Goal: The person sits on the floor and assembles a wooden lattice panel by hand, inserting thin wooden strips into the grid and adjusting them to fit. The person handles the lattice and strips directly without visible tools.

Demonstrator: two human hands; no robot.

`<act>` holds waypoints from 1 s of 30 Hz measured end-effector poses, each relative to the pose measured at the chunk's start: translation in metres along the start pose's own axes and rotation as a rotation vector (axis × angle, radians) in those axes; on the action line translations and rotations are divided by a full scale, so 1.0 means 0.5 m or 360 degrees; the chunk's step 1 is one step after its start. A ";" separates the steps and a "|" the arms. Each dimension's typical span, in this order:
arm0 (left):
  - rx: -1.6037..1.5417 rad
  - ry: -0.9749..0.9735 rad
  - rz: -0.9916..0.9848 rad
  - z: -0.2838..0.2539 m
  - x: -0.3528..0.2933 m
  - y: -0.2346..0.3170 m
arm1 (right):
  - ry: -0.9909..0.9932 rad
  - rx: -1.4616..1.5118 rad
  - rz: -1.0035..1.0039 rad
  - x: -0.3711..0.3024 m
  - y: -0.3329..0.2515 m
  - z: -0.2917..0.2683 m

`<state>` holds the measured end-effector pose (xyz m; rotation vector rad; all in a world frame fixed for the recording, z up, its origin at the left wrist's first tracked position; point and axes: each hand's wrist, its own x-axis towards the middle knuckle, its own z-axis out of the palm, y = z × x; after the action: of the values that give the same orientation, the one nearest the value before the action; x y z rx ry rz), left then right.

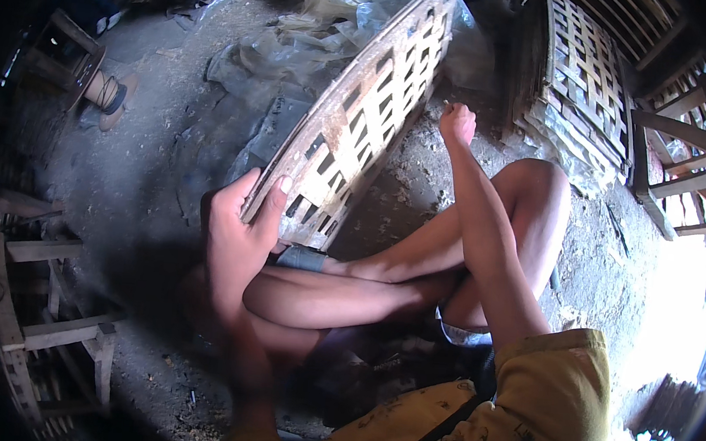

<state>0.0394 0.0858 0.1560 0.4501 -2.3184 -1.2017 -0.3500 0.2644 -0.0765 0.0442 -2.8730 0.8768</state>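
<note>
On the floor close to us, our legs (338,306) are folded. Our left hand (238,232) clamps thumb and fingers over the near edge of a woven panel (337,128), which slants up and away above our shins. With only that hand visibly steadying it, we judge a slipping grip could let it tip; rough slat edges could splinter skin. Farther out, our right hand (458,125) hovers beside the panel, fingers curled together; we cannot tell whether they hold anything. Beyond, rumpled plastic sheeting (258,60) could snag a swinging corner.
</note>
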 end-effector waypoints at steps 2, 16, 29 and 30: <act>0.0060 -0.0019 -0.0057 -0.011 -0.001 0.010 | -0.0240 -0.0104 0.0131 -0.014 -0.021 -0.022; 0.0018 0.0018 -0.0219 -0.004 -0.001 0.021 | -0.0418 0.0289 -0.0474 -0.004 -0.045 0.032; 0.0022 0.0037 -0.0136 -0.002 -0.006 0.016 | -0.0507 0.0318 -0.0550 0.022 -0.039 0.073; 0.0016 0.0031 -0.0117 -0.001 -0.004 0.015 | -0.0441 0.0307 -0.0578 0.028 -0.034 0.073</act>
<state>0.0407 0.0904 0.1618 0.5524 -2.3108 -1.2149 -0.3673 0.2300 -0.0951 0.7362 -2.8639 1.1377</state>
